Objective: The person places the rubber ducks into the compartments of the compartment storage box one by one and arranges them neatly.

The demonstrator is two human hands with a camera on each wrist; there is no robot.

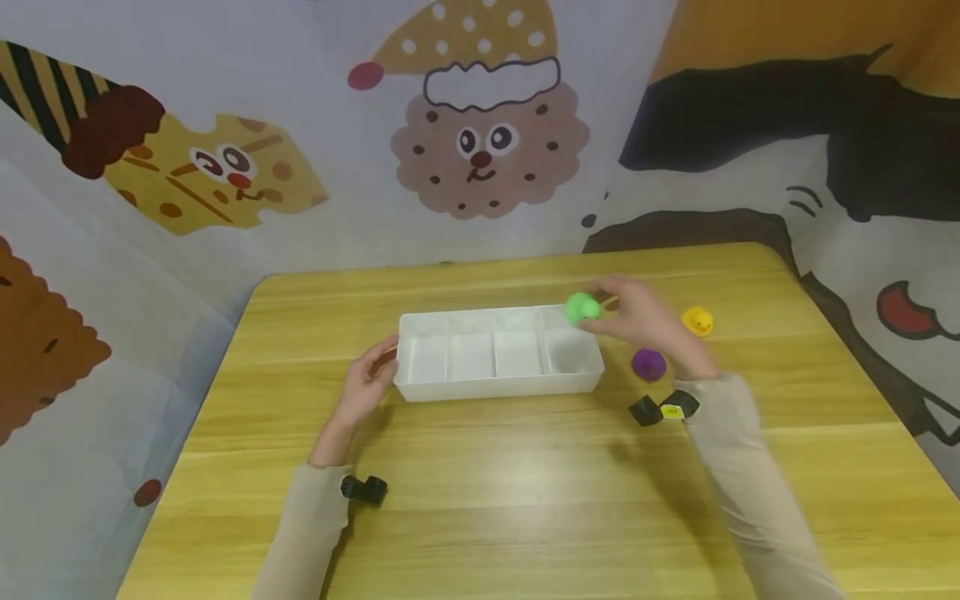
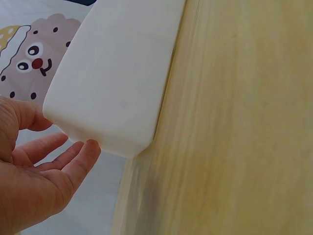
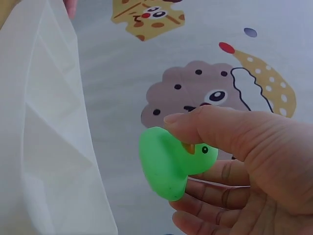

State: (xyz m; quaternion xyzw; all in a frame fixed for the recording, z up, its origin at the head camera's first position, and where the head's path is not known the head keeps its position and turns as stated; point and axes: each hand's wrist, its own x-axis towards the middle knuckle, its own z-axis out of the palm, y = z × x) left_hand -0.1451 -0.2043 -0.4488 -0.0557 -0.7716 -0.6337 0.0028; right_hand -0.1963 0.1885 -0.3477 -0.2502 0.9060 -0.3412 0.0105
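A white tray with several compartments in a row lies on the wooden table. My left hand is at its left end; in the left wrist view relaxed fingers of the left hand touch the end wall of the tray. My right hand pinches a green toy duck above the rightmost compartment. The right wrist view shows the green duck between thumb and fingers of the right hand, beside the tray's wall.
Right of the tray, a purple toy lies on the table, below the right forearm. A yellow toy duck sits farther right. A sheet with cartoon prints hangs behind the table. Each wrist carries a black device.
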